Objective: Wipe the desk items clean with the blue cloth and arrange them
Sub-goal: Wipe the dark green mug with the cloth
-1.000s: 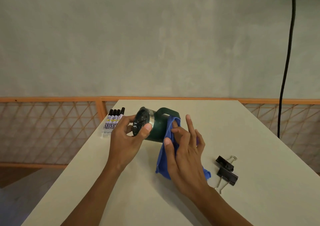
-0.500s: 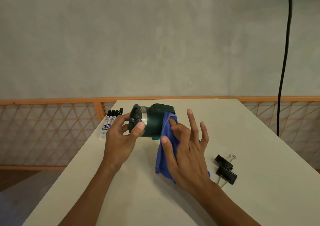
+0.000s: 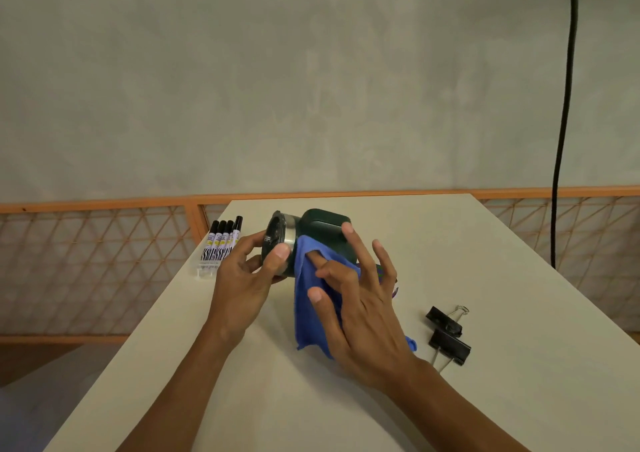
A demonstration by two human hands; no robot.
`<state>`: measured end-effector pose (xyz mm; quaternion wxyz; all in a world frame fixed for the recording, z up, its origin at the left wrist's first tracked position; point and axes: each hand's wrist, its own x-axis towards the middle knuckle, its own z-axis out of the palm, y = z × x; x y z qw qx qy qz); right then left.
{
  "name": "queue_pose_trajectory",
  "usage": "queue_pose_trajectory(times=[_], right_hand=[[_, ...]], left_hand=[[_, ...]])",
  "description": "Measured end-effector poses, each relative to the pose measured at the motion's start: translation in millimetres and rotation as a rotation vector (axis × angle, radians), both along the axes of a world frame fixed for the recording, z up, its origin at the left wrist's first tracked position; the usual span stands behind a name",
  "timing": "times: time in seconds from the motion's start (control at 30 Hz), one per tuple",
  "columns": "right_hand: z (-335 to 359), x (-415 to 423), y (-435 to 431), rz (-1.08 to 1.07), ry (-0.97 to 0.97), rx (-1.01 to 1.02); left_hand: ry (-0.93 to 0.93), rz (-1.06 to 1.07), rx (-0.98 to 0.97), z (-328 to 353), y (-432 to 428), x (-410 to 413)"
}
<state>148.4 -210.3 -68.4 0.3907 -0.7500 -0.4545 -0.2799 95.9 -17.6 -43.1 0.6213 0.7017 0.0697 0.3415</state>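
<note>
Left hand curled round rim end of dark green steel-banded mug, held sideways above pale table. Right hand, fingers splayed, thumb and forefinger pinching blue cloth. Cloth has slid from handle toward steel band; mug wiping likely part-done.

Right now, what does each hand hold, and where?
Left hand grips the green mug by its ringed end; right hand pinches blue cloth against its side.

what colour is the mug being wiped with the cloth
Dark green mug with a silver band near its lid end, seen in the head view beside the blue cloth.
</note>
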Motion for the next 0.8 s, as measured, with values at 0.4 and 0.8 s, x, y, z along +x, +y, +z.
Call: queue_pose_trajectory(times=[0.4, 0.8], right_hand=[[13.9, 1.8, 5.6, -0.057, -0.083, 0.056], [0.7, 7.6, 1.1, -0.077, -0.171, 0.02]], left_hand=[[0.044, -0.009, 0.3, 2.4, 9.8, -4.8], [-0.022, 0.038, 0.025, 2.0, 6.6, -2.0]])
